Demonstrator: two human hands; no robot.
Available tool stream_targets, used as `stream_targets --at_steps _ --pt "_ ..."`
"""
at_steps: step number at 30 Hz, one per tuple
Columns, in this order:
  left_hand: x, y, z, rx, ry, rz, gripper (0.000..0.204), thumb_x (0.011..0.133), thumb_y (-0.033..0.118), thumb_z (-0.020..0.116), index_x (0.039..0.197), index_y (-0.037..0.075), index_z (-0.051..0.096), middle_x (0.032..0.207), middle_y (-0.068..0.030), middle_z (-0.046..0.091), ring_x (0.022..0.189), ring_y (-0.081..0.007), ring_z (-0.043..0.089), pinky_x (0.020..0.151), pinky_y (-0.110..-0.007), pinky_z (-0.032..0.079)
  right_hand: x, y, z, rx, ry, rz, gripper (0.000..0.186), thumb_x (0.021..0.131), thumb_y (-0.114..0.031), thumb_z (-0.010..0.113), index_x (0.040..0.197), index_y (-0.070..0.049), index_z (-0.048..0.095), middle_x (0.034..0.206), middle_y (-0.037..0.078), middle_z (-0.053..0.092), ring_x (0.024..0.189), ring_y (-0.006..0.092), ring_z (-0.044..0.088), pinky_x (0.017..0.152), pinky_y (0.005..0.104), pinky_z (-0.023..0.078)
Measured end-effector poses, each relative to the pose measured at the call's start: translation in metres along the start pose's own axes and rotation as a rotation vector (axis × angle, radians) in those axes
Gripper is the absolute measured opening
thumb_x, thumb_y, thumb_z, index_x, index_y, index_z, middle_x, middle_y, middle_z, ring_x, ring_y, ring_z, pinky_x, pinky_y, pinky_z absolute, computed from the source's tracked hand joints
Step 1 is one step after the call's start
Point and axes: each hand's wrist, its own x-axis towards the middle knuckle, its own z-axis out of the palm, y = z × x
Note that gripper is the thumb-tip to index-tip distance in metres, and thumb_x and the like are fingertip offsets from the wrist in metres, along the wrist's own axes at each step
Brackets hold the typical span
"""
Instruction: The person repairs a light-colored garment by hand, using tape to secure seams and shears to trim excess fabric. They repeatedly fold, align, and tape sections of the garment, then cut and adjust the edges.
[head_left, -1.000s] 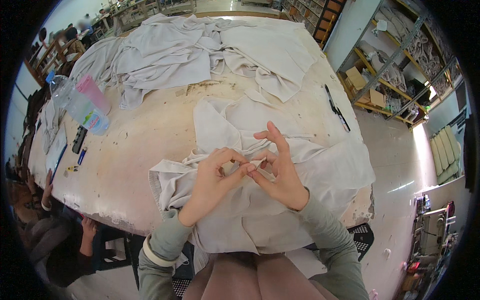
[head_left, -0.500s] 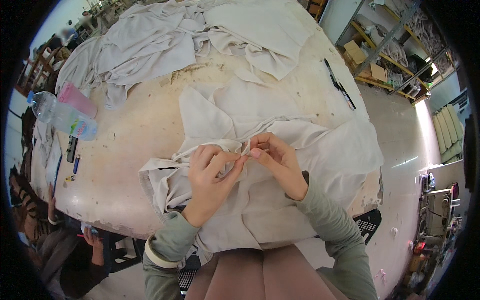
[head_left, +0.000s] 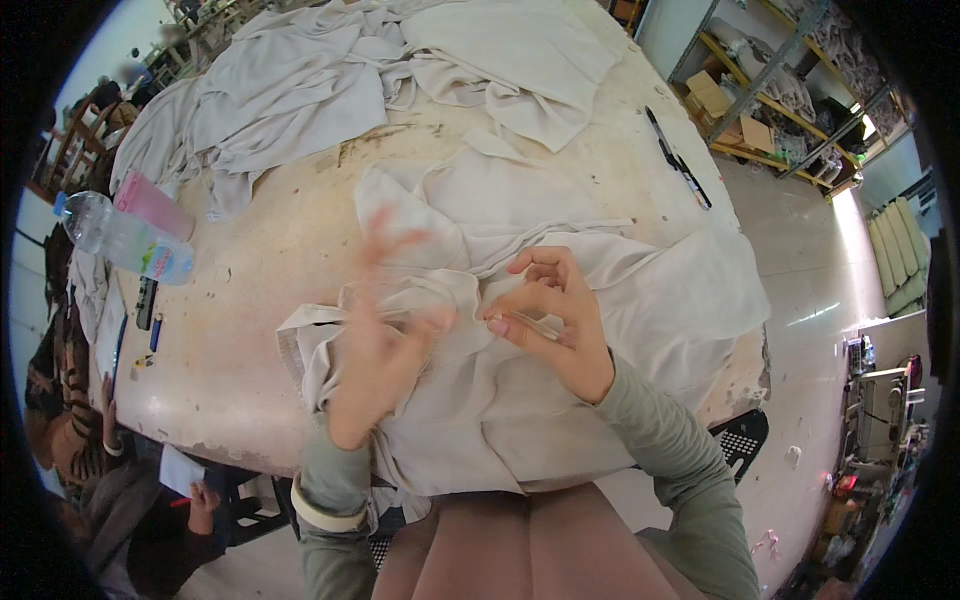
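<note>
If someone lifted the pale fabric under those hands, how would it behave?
The pale fabric would probably flop, since it lies in loose folds. Its edges look thin, so it is likely light for its spread. Being crumpled, it probably wouldn't roll.

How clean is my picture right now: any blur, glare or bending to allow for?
Head view: left hand heavily motion-blurred, finger edges smeared; right hand much sharper; pale cloth low in contrast; worktable edges bowed by the fisheye, picture corners black; bright glare on the floor at right.
</note>
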Motion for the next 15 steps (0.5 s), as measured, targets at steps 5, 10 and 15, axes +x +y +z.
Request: stream_targets --at_steps 5,10,15 --pt "-0.016 0.000 0.022 -0.094 -0.626 -0.375 0.026 0.084 0.020 0.065 0.102 0.002 0.061 0.086 -0.0075 0.066 0.074 -0.0209 0.061 0.087 -0.035 0.042 0.007 0.002 -0.003 0.110 0.416 -0.020 0.013 0.079 -0.008 0.064 0.092 -0.006 0.062 0.103 0.007 0.051 0.091 0.0148 0.047 0.084 0.0263 0.037" --pt "0.001 -0.008 -0.010 -0.212 -0.703 -0.343 0.026 0.090 0.030 0.059 0.097 0.006 0.061 0.069 -0.0041 0.060 0.055 -0.0153 0.053 0.066 -0.025 0.045 0.019 0.014 -0.026 0.298 0.800 0.227 0.014 0.085 -0.010 0.057 0.097 -0.002 0.055 0.101 0.008 0.051 0.089 0.0157 0.049 0.086 0.0264 0.037" --pt "-0.007 -0.010 -0.003 -1.422 -0.271 -0.487 0.033 0.090 0.033 0.059 0.113 0.010 0.056 0.099 -0.0052 0.061 0.069 -0.0112 0.056 0.061 -0.023 0.044 0.004 0.018 -0.006 -0.051 0.484 -0.192 0.011 0.090 -0.009 0.050 0.098 -0.002 0.055 0.104 0.009 0.052 0.090 0.0178 0.050 0.086 0.0287 0.038"
